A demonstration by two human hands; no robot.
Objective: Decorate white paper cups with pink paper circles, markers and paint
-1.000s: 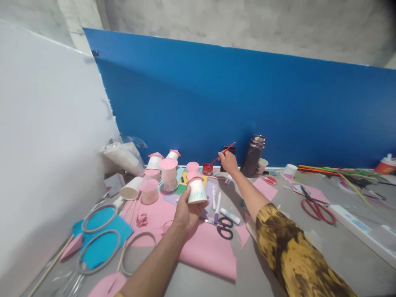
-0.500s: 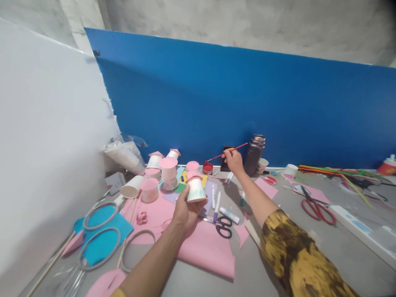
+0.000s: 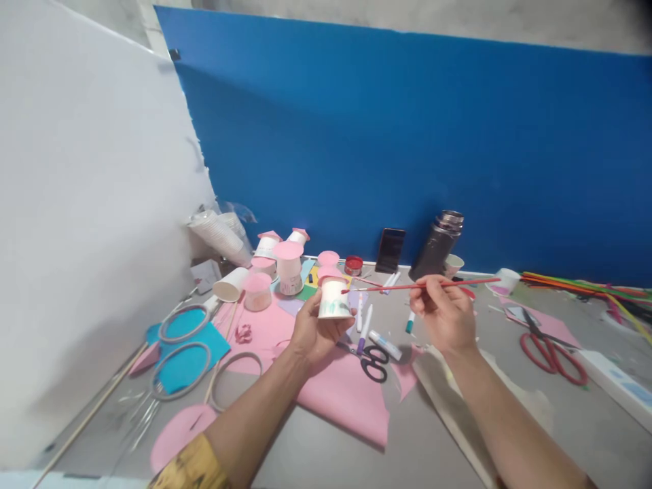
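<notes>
Paper cup (image 3: pixel 333 300) is standing base-up near the lower centre of the frame, its smooth white wall widening toward a rolled rim and showing uneven teal-green strokes around the lower part. A flat pink paper disc (image 3: pixel 331 272) is topping it. The left hand (image 3: pixel 316 334) is holding the cup, its fingers clamped around the wall and rim. The right hand (image 3: pixel 447 318) is gripping a slim red paintbrush (image 3: pixel 407 287), fingers pinched together on the handle; the red-coated tip is overlapping the cup's right side, though whether it is touching is unclear.

Smooth pink paper (image 3: pixel 343 404) is spreading under the left hand, curling at its front edge. Black-handled scissors (image 3: pixel 374 365) and a white glue stick (image 3: pixel 386 345) are lying just right of it on the grey surface (image 3: pixel 326 455). Behind the cup, a small round pot (image 3: pixel 353 265) is showing glossy red paint, while a dark rectangular phone (image 3: pixel 390 250) and a cylindrical black flask (image 3: pixel 438 246) are leaning by the matte blue panel (image 3: pixel 387 136). Left of centre, pink-topped cups (image 3: pixel 290 275) are clustering; at lower left, round grey hoops (image 3: pixel 182 372) are resting on bright blue material (image 3: pixel 220 348). Red-handled scissors (image 3: pixel 553 356) are lying at the right.
</notes>
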